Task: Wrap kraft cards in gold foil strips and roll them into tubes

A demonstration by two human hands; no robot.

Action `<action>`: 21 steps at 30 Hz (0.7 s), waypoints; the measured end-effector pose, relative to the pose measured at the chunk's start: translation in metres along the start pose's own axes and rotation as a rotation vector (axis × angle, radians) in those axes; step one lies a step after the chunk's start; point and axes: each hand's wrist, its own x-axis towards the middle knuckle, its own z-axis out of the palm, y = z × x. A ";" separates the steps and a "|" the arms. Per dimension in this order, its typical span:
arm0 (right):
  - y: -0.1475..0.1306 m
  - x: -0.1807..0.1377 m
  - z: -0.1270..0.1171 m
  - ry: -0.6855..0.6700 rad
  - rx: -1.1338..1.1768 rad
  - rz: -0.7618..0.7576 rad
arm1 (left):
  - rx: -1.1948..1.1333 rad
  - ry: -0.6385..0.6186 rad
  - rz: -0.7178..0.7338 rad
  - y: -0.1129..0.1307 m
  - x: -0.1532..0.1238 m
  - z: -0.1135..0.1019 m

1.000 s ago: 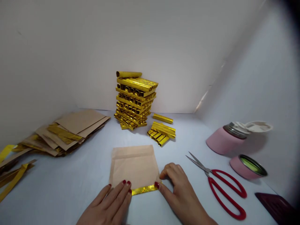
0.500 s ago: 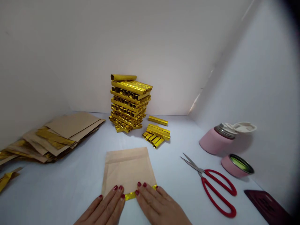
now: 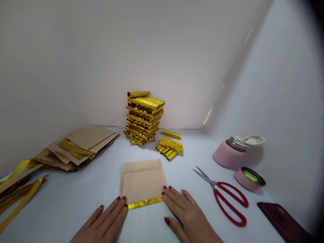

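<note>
In front of me a brown paper sheet lies flat on the white table, with a shiny gold folded strip along its near edge. My left hand rests at the strip's left end, its fingers stretched out flat. At the right end lies my right hand, fingers extended and the thumb spread apart. Both hands touch the paper's lower corners with their fingertips and grip nothing. Red-handled scissors lie partly spread to the right of my right hand.
A tall stack of gold paper tubes stands at the back, with a smaller pile of tubes beside it. Brown and gold sheets and gold strips lie left. A pink flask, pink cup and dark red object are right.
My hands have slid apart along the gold strip, toward its two ends, uncovering its middle. My right thumb now shows spread out. The whole view has shifted slightly.
</note>
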 end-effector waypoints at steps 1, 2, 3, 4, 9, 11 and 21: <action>0.000 0.000 -0.001 0.036 -0.005 0.012 | 0.024 0.026 0.020 0.003 0.004 -0.005; -0.002 0.001 -0.001 0.082 -0.017 0.022 | 0.057 0.027 0.031 0.006 0.009 -0.010; -0.005 0.003 0.000 0.136 -0.029 0.021 | 0.087 0.031 0.039 0.009 0.013 -0.015; -0.010 0.005 0.002 0.187 -0.033 -0.005 | 0.109 0.034 0.040 0.012 0.016 -0.020; -0.047 0.026 0.019 0.148 0.155 -0.234 | 0.114 0.074 0.062 0.014 0.016 -0.019; -0.053 0.029 0.018 0.057 0.271 -0.132 | 0.103 0.095 0.062 0.010 0.013 -0.008; -0.030 -0.001 -0.007 0.069 0.237 0.364 | -0.114 -0.187 -0.158 -0.001 0.019 -0.005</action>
